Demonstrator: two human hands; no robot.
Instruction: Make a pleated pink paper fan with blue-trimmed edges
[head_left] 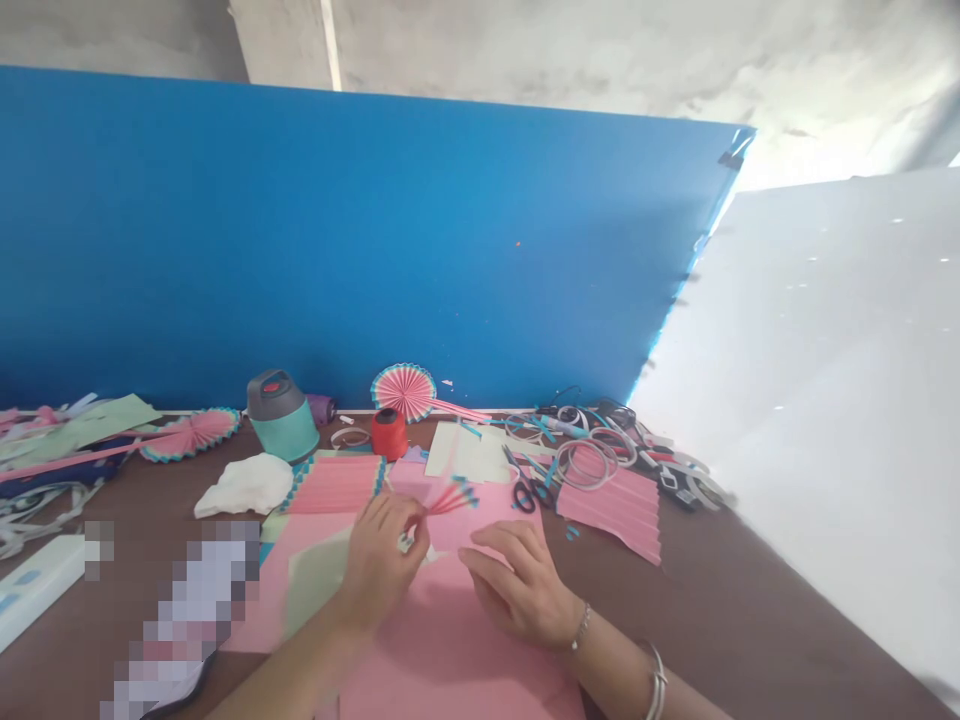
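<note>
My left hand (384,553) is closed, thumb and fingers pinching the end of a small pleated pink paper fan (452,497) with blue-green tips. Its folds spread out to the right of the fingers. To the right, my right hand (525,585) hovers with bent, parted fingers and nothing visible in it. Both hands are over pink paper sheets (465,655). Behind the left hand lies a pleated pink sheet (341,485) with blue-green scalloped edges. Black-handled scissors (523,492) lie beyond the right hand.
A round paper fan (405,388) leans against the blue partition (450,230); another fan (191,436) lies left. Nearby are a teal flask (283,425), red thread spool (388,435), white cloth (246,485), pleated paper (619,510) and coiled cables (589,462).
</note>
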